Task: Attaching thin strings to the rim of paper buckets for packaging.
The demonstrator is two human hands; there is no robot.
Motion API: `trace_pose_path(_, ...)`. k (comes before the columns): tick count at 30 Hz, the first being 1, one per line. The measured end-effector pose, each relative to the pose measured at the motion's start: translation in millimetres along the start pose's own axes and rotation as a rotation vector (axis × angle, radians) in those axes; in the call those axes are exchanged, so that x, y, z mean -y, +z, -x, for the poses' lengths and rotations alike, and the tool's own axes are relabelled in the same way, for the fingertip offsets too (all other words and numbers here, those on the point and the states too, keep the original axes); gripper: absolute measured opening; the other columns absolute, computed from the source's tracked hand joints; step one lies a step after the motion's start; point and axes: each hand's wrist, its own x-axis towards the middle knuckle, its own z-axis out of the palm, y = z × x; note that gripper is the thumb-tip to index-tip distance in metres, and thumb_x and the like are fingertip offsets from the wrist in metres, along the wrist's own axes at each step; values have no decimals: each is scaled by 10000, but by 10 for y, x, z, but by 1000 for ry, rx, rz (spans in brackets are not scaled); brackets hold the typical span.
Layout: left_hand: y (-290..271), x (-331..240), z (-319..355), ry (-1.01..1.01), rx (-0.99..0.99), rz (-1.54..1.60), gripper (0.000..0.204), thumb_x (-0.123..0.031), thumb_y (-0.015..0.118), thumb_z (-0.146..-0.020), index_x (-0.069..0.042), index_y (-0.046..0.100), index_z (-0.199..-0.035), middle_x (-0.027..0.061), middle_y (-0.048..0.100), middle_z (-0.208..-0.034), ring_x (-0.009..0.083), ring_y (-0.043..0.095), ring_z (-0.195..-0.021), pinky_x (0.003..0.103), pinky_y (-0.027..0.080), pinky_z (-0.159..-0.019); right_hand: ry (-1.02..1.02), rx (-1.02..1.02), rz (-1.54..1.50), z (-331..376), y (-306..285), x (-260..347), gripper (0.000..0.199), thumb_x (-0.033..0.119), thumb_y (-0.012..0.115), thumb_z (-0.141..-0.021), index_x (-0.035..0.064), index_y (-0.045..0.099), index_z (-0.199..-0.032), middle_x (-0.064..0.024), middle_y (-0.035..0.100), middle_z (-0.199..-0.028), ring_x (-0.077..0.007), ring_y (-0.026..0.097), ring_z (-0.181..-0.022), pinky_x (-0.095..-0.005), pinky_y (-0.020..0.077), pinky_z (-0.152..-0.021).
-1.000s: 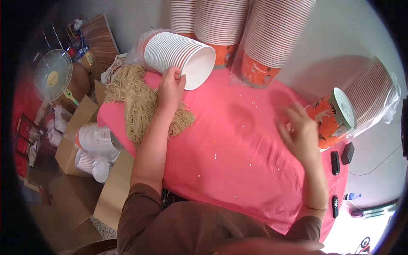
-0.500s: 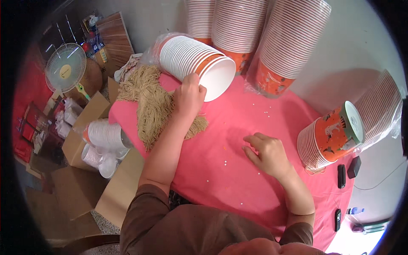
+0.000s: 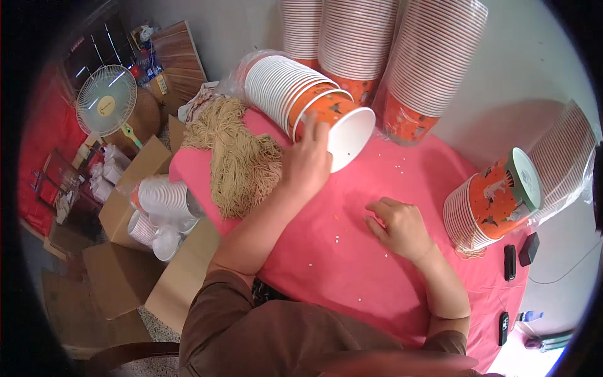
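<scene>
My left hand (image 3: 308, 162) grips the near side of an orange-and-white paper bucket (image 3: 352, 139), its white mouth facing right. The bucket is partly drawn out of a nested stack of paper buckets (image 3: 270, 81) lying on its side, with a clear plastic sleeve at the stack's far end. Beside my left forearm lies a bundle of tan cord (image 3: 232, 169). My right hand (image 3: 402, 231) holds nothing above the pink cloth, its fingers loosely bent with thumb apart. To its right, an upside-down stack of orange buckets (image 3: 496, 195) has thin cord at its bottom.
Tall sleeved bucket stacks (image 3: 419, 75) stand along the wall, another sleeved stack (image 3: 565, 157) at the far right. Small white bits dot the pink cloth (image 3: 352, 276). Black devices (image 3: 509, 262) lie near the right edge. Open cardboard boxes (image 3: 122, 276) and a fan (image 3: 107, 103) are on the left.
My left hand has moved to the right, pulling the end bucket farther out of the stack so more of its orange side shows. My right hand has barely moved.
</scene>
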Motion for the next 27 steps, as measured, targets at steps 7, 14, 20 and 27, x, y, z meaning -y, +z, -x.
trace_pose_path(7, -172, -342, 36, 196, -125, 432, 478, 27, 613, -731, -10, 515, -1197, 228, 580, -1255, 400, 666, -925, 424, 573, -703, 55, -116, 2, -6, -152, -76, 142, 113, 698, -827, 35, 666, -942, -118, 645, -825, -295, 656, -676, -388, 522, -583)
trace_pose_path(14, -155, -55, -36, -337, 154, 1068, 480, 45, 571, -784, 38, 518, -1261, 178, 623, -1211, 121, 673, -866, 224, 524, -669, -68, -273, 8, -61, -415, -94, 245, 124, 752, -768, 38, 670, -982, -113, 630, -946, -315, 623, -912, -450, 506, -854)
trace_pose_path(20, -137, 43, -113, -453, 285, 1295, 418, 18, 555, -797, 58, 559, -1212, 143, 635, -1179, 142, 623, -1030, 262, 503, -858, -204, -125, 112, -66, -557, -48, 251, 138, 763, -750, 62, 675, -972, -77, 622, -924, -272, 610, -955, -538, 361, -1090)
trace_pose_path(27, -65, 95, -123, -550, 335, 1413, 287, -43, 583, -886, 40, 612, -1159, 70, 668, -1046, 95, 620, -929, 220, 491, -787, -160, -23, -44, -28, -526, -134, 210, 30, 732, -741, 52, 684, -944, -62, 648, -864, -241, 644, -904, -534, 384, -1090)
